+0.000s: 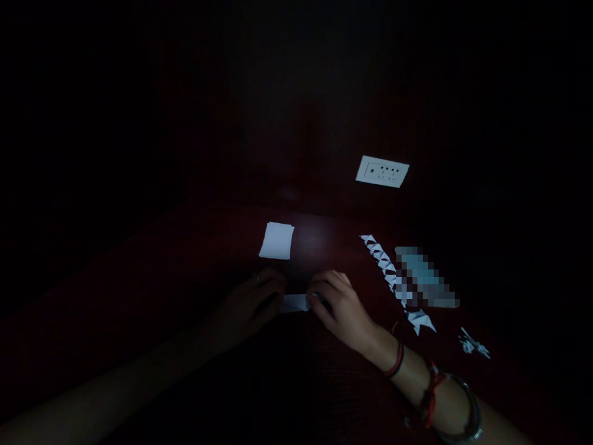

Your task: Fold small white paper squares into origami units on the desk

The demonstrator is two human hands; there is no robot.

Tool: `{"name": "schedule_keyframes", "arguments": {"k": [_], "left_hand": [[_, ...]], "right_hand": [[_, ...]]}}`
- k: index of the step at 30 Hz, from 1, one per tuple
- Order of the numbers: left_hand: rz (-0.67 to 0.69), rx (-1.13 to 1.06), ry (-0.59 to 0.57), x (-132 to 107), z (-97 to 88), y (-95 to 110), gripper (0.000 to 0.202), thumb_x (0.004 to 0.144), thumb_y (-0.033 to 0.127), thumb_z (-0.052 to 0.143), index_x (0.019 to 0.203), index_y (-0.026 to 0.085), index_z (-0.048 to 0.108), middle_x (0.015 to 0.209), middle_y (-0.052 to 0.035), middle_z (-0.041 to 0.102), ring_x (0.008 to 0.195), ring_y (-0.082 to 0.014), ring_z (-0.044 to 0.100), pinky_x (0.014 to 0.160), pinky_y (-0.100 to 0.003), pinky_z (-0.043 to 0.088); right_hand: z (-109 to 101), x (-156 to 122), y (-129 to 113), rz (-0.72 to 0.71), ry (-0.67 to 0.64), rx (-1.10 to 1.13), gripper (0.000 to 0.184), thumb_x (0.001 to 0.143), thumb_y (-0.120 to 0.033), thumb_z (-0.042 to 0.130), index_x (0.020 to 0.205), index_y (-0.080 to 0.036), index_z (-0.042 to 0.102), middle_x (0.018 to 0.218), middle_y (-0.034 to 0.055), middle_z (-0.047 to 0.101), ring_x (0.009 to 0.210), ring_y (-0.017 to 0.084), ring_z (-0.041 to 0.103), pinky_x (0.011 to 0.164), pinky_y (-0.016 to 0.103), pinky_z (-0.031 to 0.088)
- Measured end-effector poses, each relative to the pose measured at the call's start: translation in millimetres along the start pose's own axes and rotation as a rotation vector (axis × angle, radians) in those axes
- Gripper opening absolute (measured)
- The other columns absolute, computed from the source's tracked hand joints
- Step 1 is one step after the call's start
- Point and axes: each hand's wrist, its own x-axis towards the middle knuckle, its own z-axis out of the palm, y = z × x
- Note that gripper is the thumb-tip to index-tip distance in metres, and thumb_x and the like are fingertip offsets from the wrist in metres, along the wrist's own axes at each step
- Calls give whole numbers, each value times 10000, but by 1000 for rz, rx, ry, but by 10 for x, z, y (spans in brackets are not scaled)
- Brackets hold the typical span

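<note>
A narrow folded strip of white paper (295, 303) lies low over the dark red table, stretched between my two hands. My left hand (259, 300), in shadow with a ring on one finger, has its fingers closed on the strip's left end. Bent over the right end, the fingers of my right hand (340, 306) pinch the paper. Bracelets circle my right wrist. Beyond the hands sits a small stack of white paper sheets (277, 241). To the right runs a slanting row of folded white paper pieces (382, 261), with a larger folded piece (420, 321) at its near end.
A blurred-out bluish object (424, 275) lies right of the paper row. Nearer the right edge is a small pile of thin white bits (473, 345). A white socket plate (382, 172) is on the dark upright panel behind the table (208, 241). The surroundings are very dark.
</note>
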Motion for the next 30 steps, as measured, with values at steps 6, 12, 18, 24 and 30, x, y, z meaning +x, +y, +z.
{"name": "schedule_keyframes", "arguments": {"k": [6,12,18,24,30], "left_hand": [[-8,-5,-5,4,3,-17,155,858,141,365,947,193,481,995,-18,480,908,-138,477,807,-274,402],[13,-13,1,21,-6,-1,166,846,139,375,935,187,506,982,-24,493,899,-139,490,797,-271,419],[137,69,46,3,-15,16,148,821,134,439,918,189,537,1005,-30,497,902,-138,503,785,-255,435],[143,45,83,13,-54,19,122,801,120,458,874,178,538,986,-34,482,889,-141,496,747,-251,440],[60,-58,74,47,-96,27,119,808,112,446,845,179,537,971,-30,462,891,-144,479,753,-267,427]], "right_hand": [[-5,-1,1,10,7,-6,111,810,-153,471,858,-165,571,906,51,556,857,175,481,774,325,366],[-22,5,-12,3,4,-20,120,811,-153,468,867,-165,573,923,57,549,879,178,475,784,329,361],[-51,21,-92,-102,-20,8,128,817,-151,446,846,-175,569,925,58,549,912,178,471,817,343,343],[-96,35,-80,-50,-68,37,66,769,-129,488,794,-165,536,907,54,521,888,172,467,810,330,338],[-136,24,23,13,-123,114,72,747,-99,484,775,-164,502,882,37,480,853,151,471,767,296,355]]}}
